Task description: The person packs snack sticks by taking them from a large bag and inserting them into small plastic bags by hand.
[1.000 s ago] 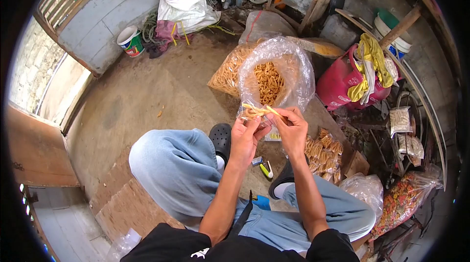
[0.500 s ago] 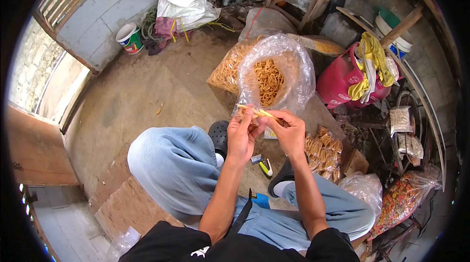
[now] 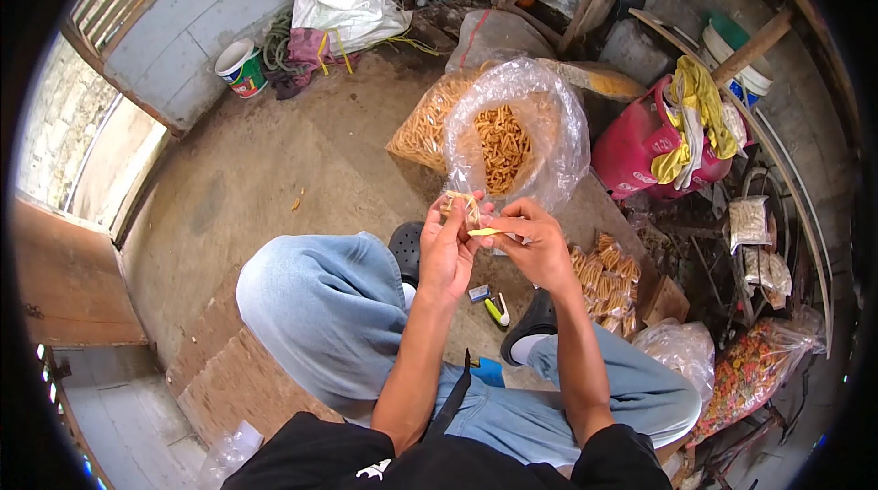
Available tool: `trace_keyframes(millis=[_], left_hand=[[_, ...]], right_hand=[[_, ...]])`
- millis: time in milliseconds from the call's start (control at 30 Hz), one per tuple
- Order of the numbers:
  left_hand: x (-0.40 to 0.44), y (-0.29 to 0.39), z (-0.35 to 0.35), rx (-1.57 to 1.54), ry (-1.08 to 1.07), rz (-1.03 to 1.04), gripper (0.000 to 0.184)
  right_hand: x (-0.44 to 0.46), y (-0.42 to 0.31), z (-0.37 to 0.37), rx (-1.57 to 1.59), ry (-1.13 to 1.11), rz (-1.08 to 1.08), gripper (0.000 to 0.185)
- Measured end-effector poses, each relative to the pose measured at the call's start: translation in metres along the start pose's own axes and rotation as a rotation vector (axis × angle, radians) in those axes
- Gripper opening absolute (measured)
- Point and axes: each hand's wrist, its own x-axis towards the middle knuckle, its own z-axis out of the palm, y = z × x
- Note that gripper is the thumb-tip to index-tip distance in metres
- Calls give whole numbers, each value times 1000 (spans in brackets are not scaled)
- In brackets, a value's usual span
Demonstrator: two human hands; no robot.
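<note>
In the head view my left hand is closed around a small clear plastic packet with a few tan snack sticks in it. My right hand pinches a thin yellow strip just below the packet, its fingers close to my left fingertips. Whether the strip touches the packet I cannot tell. Beyond both hands stands a large open clear plastic bag full of brown stick snacks. Filled small packets lie piled right of my right forearm.
On the floor between my feet are a green-and-white cutter-like tool and a small box. A pink tub draped with yellow cloth stands at right. A bag of colourful snacks lies lower right. A white bucket sits far left.
The yellow strip, stretched across both hands over the packet before, now sits lower in my right fingers. My left hand has turned the packet more upright, and my right hand has dropped slightly.
</note>
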Motion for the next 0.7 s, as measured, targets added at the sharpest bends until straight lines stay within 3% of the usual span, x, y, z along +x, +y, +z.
trace_keyframes(millis=[133,267,467,533,667,700], left_hand=[[1,3,-3,-94,50,-22,26],[3,2,-5,-202,87,-28,24],[5,-1,-10,-265,51,-30,25],[3,-3,-5,-241,60,-27,26],[-1,-7,3,-204,39,-45,28],[-2,-8,6,-203,38,-45,28]], right_hand=[[2,-14,-11,145,-37,184,31],[2,-26,-28,94,-72,176,30],[1,-27,-27,-3,117,143,23],[0,-26,-16,77,159,375,19],[-1,-14,11,46,281,311,16],[-2,-8,17,-48,345,193,16]])
